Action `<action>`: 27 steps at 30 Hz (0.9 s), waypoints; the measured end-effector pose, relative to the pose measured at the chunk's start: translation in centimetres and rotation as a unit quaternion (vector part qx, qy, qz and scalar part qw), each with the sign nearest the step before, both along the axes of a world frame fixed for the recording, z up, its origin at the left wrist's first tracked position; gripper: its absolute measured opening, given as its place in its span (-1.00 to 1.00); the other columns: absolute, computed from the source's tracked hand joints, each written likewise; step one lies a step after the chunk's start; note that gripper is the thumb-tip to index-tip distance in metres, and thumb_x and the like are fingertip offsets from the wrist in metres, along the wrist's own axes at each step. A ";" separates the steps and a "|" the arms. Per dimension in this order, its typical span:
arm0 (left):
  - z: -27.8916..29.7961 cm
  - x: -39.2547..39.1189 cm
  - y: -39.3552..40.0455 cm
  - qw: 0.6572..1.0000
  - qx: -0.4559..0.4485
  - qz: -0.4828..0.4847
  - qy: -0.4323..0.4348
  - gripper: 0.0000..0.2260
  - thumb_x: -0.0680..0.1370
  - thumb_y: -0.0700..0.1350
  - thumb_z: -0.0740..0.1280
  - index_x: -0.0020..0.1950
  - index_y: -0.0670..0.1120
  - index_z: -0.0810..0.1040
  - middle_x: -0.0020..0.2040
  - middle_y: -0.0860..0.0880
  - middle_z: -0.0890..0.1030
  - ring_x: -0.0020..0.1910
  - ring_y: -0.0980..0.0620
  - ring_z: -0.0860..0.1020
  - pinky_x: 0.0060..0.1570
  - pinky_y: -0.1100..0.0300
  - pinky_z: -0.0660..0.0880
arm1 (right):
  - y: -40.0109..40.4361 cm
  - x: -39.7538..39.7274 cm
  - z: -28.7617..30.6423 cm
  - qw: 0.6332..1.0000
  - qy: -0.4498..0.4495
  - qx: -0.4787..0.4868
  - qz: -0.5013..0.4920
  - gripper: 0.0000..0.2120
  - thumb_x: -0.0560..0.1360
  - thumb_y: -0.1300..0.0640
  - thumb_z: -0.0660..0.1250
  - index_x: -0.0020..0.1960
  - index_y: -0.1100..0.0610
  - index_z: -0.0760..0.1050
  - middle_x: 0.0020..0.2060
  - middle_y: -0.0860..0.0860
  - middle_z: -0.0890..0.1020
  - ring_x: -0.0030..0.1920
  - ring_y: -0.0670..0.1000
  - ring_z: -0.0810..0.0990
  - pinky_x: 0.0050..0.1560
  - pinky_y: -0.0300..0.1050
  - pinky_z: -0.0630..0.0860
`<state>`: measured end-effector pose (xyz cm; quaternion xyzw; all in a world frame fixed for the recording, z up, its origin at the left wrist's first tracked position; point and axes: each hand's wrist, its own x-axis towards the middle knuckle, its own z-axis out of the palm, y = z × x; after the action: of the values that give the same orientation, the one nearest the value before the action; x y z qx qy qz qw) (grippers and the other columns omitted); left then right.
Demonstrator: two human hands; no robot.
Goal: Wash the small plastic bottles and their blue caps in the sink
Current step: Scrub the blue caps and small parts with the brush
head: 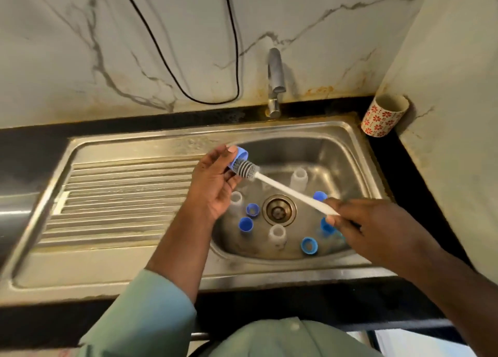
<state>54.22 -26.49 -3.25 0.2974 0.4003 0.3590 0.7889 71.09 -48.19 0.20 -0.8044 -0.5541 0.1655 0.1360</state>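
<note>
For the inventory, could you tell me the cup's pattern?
Red flowers on white, on the cup in the head view.

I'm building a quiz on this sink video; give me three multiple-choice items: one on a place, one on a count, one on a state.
1. Where is the patterned cup?
A. in the basin
B. on the counter right of the tap
C. on the drainboard

2. How many clear bottles stand in the sink?
A. three
B. one
C. six

3. What is the left hand doing?
A. resting empty
B. turning the tap
C. holding a blue cap against the brush

Answers: 1 B, it stands in the corner beside the tap. 2 A, three upright bottles show around the drain. 3 C, the blue cap is pinched in its fingers while the right hand holds the brush to it.
</note>
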 end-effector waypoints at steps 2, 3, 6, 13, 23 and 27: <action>0.3 -1.2 -0.1 0.999 -0.003 0.028 -0.026 -0.43 0.39 -0.15 0.49 0.38 -0.17 0.44 0.15 -0.23 0.64 0.07 -0.14 0.67 -0.01 0.04 0.64 | 0.8 -0.5 0.4 0.999 0.041 -0.002 -0.021 -0.67 0.61 -0.06 0.19 0.36 -0.18 0.46 -0.33 -0.15 0.46 -0.38 -0.18 0.40 -0.38 -0.33 0.23; 0.5 -1.6 -0.1 0.999 -0.001 0.042 -0.031 -0.44 0.37 -0.16 0.49 0.35 -0.14 0.44 0.17 -0.24 0.63 0.07 -0.15 0.67 -0.04 0.05 0.65 | 1.0 -0.9 0.4 0.998 0.048 0.000 -0.031 -0.69 0.61 -0.06 0.19 0.34 -0.16 0.49 -0.34 -0.13 0.48 -0.39 -0.17 0.41 -0.39 -0.31 0.24; 0.6 -2.6 -0.2 0.996 -0.005 0.068 -0.052 -0.43 0.36 -0.16 0.50 0.34 -0.11 0.43 0.15 -0.23 0.63 0.01 -0.12 0.69 -0.01 0.03 0.65 | 1.1 -2.1 0.3 0.998 0.069 -0.006 -0.001 -0.76 0.60 -0.05 0.22 0.19 -0.11 0.58 -0.45 -0.08 0.48 -0.46 -0.13 0.45 -0.44 -0.31 0.29; -0.4 -3.4 -0.7 0.995 -0.020 0.082 -0.056 -0.45 0.34 -0.15 0.52 0.28 -0.09 0.42 -0.04 -0.16 0.68 -0.06 -0.09 0.70 0.09 -0.02 0.61 | 1.3 -2.5 0.5 0.993 0.120 -0.013 0.003 -0.78 0.59 0.00 0.28 0.19 -0.07 0.60 -0.46 -0.06 0.50 -0.50 -0.16 0.41 -0.46 -0.27 0.34; -0.9 -3.2 -1.2 0.998 -0.020 0.057 -0.023 -0.58 0.46 -0.17 0.48 0.28 -0.13 0.46 0.15 -0.22 0.63 -0.02 -0.09 0.70 -0.08 0.07 0.65 | 0.4 -2.3 1.3 0.987 0.157 -0.015 -0.017 -0.79 0.59 0.01 0.29 -0.20 -0.22 0.50 -0.44 -0.10 0.51 -0.47 -0.16 0.41 -0.35 -0.16 0.41; -1.0 -3.1 -1.4 0.999 -0.023 0.038 -0.018 -0.49 0.42 -0.12 0.49 0.34 -0.15 0.46 0.17 -0.25 0.62 0.03 -0.12 0.68 -0.07 0.07 0.65 | 0.4 -2.0 1.7 0.981 0.187 -0.038 -0.021 -0.85 0.59 0.02 0.28 -0.10 -0.18 0.56 -0.45 -0.07 0.51 -0.52 -0.22 0.41 -0.42 -0.28 0.34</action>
<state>51.13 -27.85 -4.23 0.2573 0.4056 0.3847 0.7882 69.13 -47.77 1.93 -0.7754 -0.4948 0.3315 0.2099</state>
